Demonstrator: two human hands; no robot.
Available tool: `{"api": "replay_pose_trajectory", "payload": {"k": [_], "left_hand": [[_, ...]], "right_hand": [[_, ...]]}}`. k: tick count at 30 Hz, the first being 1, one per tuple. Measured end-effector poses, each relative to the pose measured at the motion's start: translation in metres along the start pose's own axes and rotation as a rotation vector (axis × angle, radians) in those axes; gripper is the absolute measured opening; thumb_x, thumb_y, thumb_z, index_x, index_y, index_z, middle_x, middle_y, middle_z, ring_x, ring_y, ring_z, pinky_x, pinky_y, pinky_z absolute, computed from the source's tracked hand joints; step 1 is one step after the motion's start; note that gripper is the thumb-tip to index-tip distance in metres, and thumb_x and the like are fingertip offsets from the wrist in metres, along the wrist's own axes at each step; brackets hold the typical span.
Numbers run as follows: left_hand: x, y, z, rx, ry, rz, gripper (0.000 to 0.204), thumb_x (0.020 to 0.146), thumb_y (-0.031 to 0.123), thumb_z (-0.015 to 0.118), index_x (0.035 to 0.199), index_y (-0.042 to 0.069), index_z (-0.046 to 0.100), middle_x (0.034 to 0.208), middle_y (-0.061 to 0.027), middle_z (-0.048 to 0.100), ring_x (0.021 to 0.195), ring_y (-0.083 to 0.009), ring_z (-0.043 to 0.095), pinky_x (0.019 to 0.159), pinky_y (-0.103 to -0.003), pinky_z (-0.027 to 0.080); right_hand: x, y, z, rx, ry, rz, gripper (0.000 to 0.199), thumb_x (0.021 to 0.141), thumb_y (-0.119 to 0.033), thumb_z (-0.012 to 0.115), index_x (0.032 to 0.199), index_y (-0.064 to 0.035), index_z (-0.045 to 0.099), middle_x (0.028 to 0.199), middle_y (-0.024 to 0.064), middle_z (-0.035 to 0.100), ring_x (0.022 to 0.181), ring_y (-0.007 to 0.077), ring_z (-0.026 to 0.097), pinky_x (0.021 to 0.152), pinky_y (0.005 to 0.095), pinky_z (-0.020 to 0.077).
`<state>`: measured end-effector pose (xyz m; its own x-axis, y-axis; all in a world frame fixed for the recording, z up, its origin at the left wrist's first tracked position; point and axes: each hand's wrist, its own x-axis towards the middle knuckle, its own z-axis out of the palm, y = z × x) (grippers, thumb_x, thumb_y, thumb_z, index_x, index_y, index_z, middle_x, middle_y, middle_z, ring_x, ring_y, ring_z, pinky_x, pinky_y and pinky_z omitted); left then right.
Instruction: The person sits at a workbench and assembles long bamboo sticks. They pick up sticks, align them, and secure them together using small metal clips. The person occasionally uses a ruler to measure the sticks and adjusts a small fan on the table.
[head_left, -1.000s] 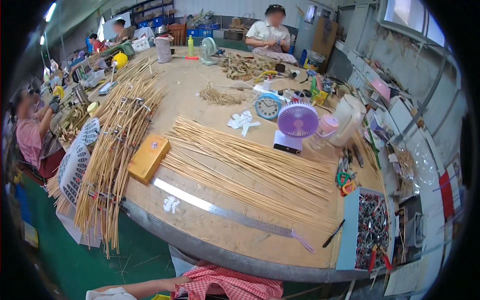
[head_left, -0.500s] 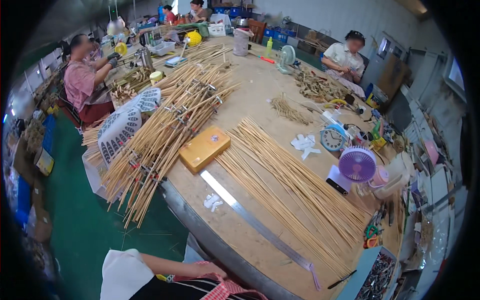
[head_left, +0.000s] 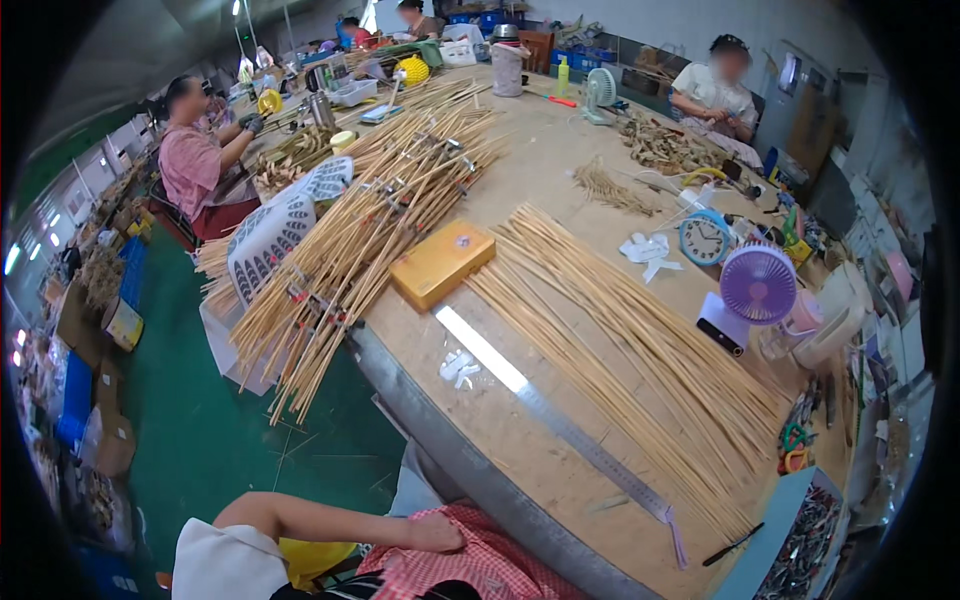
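Observation:
My left hand (head_left: 437, 532) lies low over my lap, below the table's dark edge, with its forearm coming from a white sleeve. Its fingers are curled and closed on a red-and-white checked cloth (head_left: 490, 550). My right hand is out of view. On the table, the thing nearest my left hand is a long steel ruler (head_left: 570, 435) with a purple ribbon at its near end. Thin pale sticks (head_left: 640, 340) lie in a loose spread beyond it. A yellow box (head_left: 440, 265) rests at their far left end, touching the ruler's far tip.
Bundles of clamped sticks (head_left: 350, 240) overhang the table's left edge. At right stand a purple fan (head_left: 757, 284), a blue clock (head_left: 705, 238) and a light-blue box (head_left: 770, 535) of small metal pieces. White paper scraps (head_left: 459, 368) lie by the ruler. Co-workers sit around the table.
The view has shifted, so the table and its things sit farther right and slightly higher. More of my left forearm and the checked cloth shows. The things on the table keep their places.

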<state>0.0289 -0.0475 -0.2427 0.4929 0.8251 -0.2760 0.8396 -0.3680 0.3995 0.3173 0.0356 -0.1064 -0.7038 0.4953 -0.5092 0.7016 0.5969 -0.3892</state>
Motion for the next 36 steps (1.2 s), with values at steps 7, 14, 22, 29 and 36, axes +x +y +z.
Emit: {"api": "replay_pose_trajectory", "payload": {"k": [7, 14, 22, 29, 36], "left_hand": [[-0.020, 0.016, -0.017, -0.186, 0.044, 0.035, 0.024, 0.078, 0.026, 0.052, 0.073, 0.003, 0.057, 0.066, -0.0178, 0.060, 0.059, -0.0328, 0.062, 0.055, -0.047, 0.047], [-0.022, 0.020, -0.051, -0.243, -0.199, 0.119, 0.029, 0.081, 0.031, 0.054, 0.077, 0.005, 0.065, 0.077, -0.0177, 0.063, 0.072, -0.0353, 0.061, 0.063, -0.045, 0.047], [-0.045, 0.045, -0.163, -0.081, 0.048, 0.084, 0.035, 0.087, 0.035, 0.057, 0.076, 0.002, 0.060, 0.068, -0.0159, 0.059, 0.064, -0.0349, 0.059, 0.057, -0.042, 0.045], [-0.011, 0.088, -0.199, -0.170, 0.628, 0.210, 0.012, 0.082, 0.017, 0.063, 0.084, 0.006, 0.061, 0.070, -0.0114, 0.062, 0.066, -0.0290, 0.062, 0.059, -0.036, 0.050], [0.010, 0.095, -0.181, -0.246, 0.657, 0.257, 0.011, 0.081, 0.015, 0.064, 0.087, 0.006, 0.063, 0.074, -0.0096, 0.064, 0.064, -0.0265, 0.063, 0.056, -0.034, 0.051]], "right_hand": [[-0.011, 0.002, 0.047, -0.022, -0.145, -0.089, 0.016, 0.069, -0.016, 0.062, 0.074, -0.0015, 0.068, 0.069, 0.0206, 0.063, 0.070, 0.0375, 0.065, 0.058, 0.0449, 0.0519], [-0.015, 0.003, 0.030, -0.191, -0.311, -0.284, 0.026, 0.080, -0.028, 0.053, 0.074, -0.0034, 0.060, 0.075, 0.0191, 0.063, 0.075, 0.0370, 0.063, 0.066, 0.0478, 0.0502], [-0.032, -0.026, -0.067, 0.271, 0.361, -0.421, 0.016, 0.084, -0.017, 0.055, 0.082, -0.0024, 0.061, 0.076, 0.0170, 0.060, 0.075, 0.0360, 0.060, 0.066, 0.0435, 0.0474], [0.048, 0.010, -0.133, -0.080, 0.879, 0.036, 0.016, 0.084, -0.011, 0.051, 0.083, 0.0017, 0.060, 0.083, 0.0238, 0.061, 0.080, 0.0377, 0.060, 0.072, 0.0457, 0.0461], [0.125, 0.077, -0.162, -0.345, 0.931, 0.170, 0.015, 0.080, -0.004, 0.046, 0.080, 0.0055, 0.058, 0.091, 0.0258, 0.058, 0.087, 0.0393, 0.058, 0.072, 0.0466, 0.0470]]}}
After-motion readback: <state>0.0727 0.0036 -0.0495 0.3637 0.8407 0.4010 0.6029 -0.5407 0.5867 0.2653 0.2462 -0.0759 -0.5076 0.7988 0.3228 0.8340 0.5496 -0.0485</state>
